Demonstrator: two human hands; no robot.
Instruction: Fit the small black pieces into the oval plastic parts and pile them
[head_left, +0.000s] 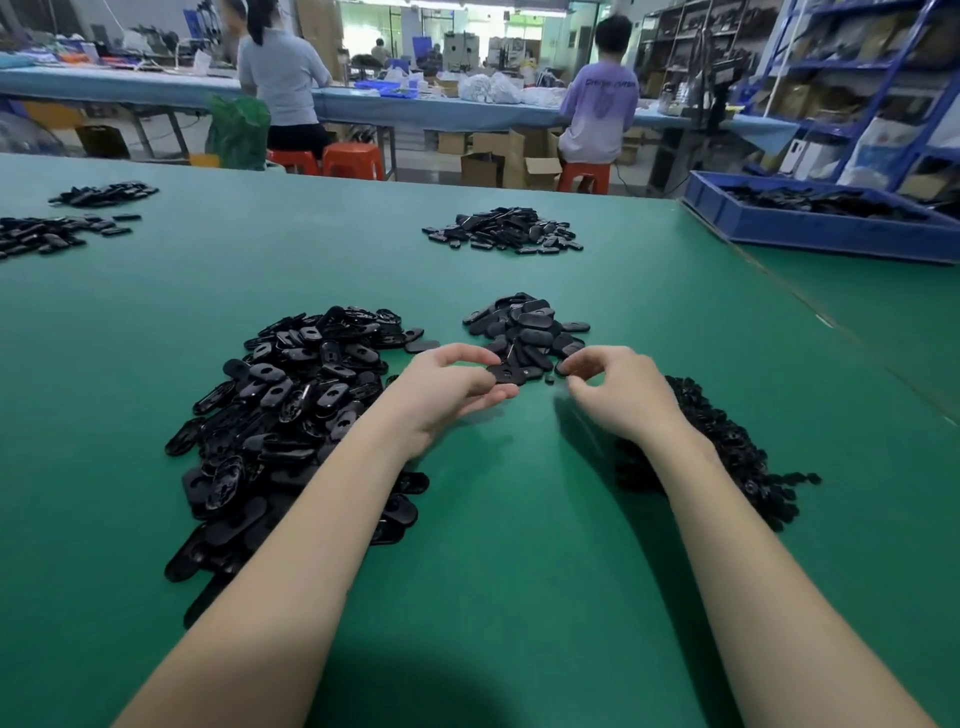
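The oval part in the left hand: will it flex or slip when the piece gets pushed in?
The oval part looks like moulded plastic, so probably stiff. Its glossy face may slip. The left hand pinches it easily, so likely light.

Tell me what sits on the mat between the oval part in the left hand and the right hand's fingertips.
Head view: one small black piece lies loose on the green mat, between the oval part held by the left hand and the right hand.

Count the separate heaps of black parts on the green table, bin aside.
6: big heap left of hands, one beyond them, one by right arm, far centre, two far left.
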